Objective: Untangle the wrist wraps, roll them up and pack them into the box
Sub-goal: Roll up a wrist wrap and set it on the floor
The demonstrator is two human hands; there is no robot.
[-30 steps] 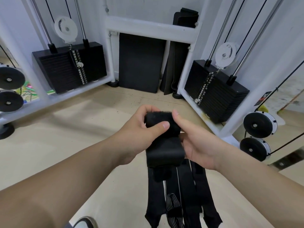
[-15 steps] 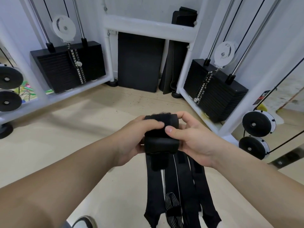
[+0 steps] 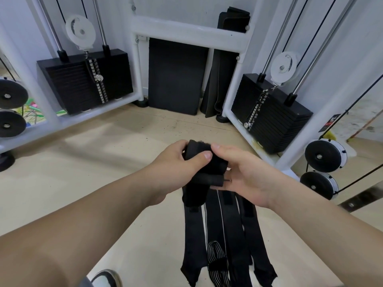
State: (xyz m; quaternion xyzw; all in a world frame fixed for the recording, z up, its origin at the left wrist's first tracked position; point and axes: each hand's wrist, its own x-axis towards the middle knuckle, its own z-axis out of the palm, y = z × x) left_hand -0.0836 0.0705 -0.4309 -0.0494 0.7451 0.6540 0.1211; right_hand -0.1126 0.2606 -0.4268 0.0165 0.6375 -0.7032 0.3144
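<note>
A black wrist wrap roll sits between both hands in the middle of the view. My left hand grips its left side with the thumb laid over the top. My right hand cups its right side, the fingers curled round the back. Below the roll, several black wrist wrap strips hang down side by side, one with a white-striped elastic loop near the bottom. No box is in view.
A white cable machine frame stands ahead with black weight stacks at left and right. Black mats lean against the wall. Black pulley wheels sit at the right, others at the left. A shoe shows below.
The roll has turned and grown a little as both hands shifted their grip on it; my left thumb now lies over its top, and the loose strips hang slightly shorter.
</note>
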